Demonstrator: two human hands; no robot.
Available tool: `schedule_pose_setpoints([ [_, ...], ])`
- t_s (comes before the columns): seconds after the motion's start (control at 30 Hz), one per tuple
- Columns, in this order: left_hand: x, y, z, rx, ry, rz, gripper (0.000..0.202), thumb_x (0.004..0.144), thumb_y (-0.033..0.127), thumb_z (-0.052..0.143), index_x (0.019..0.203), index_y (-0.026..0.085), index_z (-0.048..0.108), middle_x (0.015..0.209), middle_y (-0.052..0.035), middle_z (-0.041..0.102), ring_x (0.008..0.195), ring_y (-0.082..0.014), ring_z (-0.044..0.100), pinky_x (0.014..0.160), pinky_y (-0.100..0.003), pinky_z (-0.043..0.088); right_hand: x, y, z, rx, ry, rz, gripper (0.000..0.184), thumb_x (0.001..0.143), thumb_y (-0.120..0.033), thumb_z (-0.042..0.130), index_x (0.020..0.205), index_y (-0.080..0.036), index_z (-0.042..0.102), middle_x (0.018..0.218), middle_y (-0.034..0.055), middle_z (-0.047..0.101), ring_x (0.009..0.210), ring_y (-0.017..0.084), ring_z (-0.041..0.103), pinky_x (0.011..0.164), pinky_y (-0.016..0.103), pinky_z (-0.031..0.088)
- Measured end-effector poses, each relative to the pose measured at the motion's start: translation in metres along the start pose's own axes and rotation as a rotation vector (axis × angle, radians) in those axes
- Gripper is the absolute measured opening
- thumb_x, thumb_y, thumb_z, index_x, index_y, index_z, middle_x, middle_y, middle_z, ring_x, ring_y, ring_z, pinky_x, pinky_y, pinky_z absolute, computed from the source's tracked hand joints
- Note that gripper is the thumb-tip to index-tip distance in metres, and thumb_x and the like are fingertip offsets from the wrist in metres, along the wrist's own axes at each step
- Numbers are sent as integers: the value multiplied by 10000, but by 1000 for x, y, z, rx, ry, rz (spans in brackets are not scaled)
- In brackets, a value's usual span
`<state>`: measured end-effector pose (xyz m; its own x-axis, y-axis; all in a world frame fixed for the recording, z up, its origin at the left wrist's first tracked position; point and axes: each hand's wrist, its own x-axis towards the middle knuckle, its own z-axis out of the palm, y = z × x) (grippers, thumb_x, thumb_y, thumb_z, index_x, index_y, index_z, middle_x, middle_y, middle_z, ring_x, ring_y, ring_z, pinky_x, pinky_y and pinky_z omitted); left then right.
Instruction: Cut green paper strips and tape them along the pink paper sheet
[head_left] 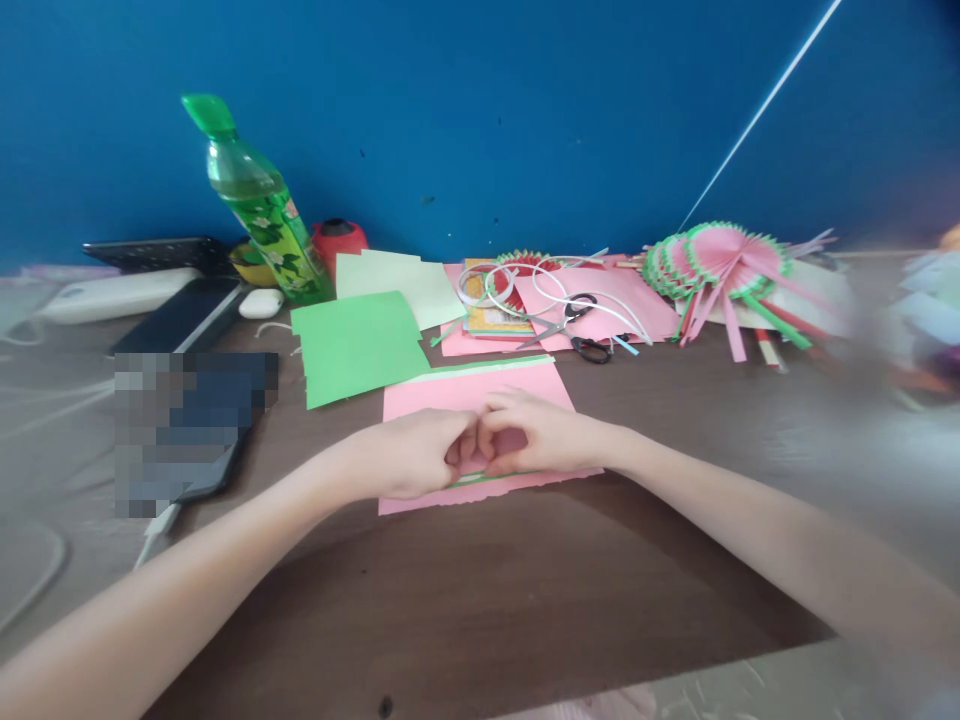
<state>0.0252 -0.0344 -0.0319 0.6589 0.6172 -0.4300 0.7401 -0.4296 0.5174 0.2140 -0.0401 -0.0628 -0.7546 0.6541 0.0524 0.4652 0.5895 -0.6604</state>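
A pink sheet of paper (559,400) lies on the dark table. Thin green and white strips show along its far edge and again across its nearer part, under the fingers. My left hand (420,450) is at the left half of the sheet, thumb and fingers closed in a pinch at the nearer green-white line. Close beside it, my right hand (544,430) pinches the same line, its thumb low and its fingers curled. The fingertips of the two hands almost meet. What lies directly beneath the fingers is partly hidden.
Behind the sheet lie green paper (360,345), pale green paper (390,280), scissors (577,330) and looped white strips (540,285). Pleated paper rosettes (720,262) are at right. At left stand a green bottle (262,205), a pixelated dark device (202,420) and cables.
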Motion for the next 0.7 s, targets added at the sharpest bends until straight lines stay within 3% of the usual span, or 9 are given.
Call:
schedule_pose_setpoints([
  [0.4,-2,0,-2,28,11,-75,131,650,166,465,766,204,511,764,14,589,633,-126,508,500,-224,358,0,0,0,-37,-1,14,108,714,-225,670,720,-186,569,828,9,506,852,169,447,780,294,375],
  [0.7,-7,2,-5,-57,-60,-166,149,608,162,456,750,206,478,749,6,591,602,-141,557,436,-223,350,0,-1,-1,-61,-16,25,102,729,-247,660,750,-183,584,829,16,493,860,176,442,779,303,378],
])
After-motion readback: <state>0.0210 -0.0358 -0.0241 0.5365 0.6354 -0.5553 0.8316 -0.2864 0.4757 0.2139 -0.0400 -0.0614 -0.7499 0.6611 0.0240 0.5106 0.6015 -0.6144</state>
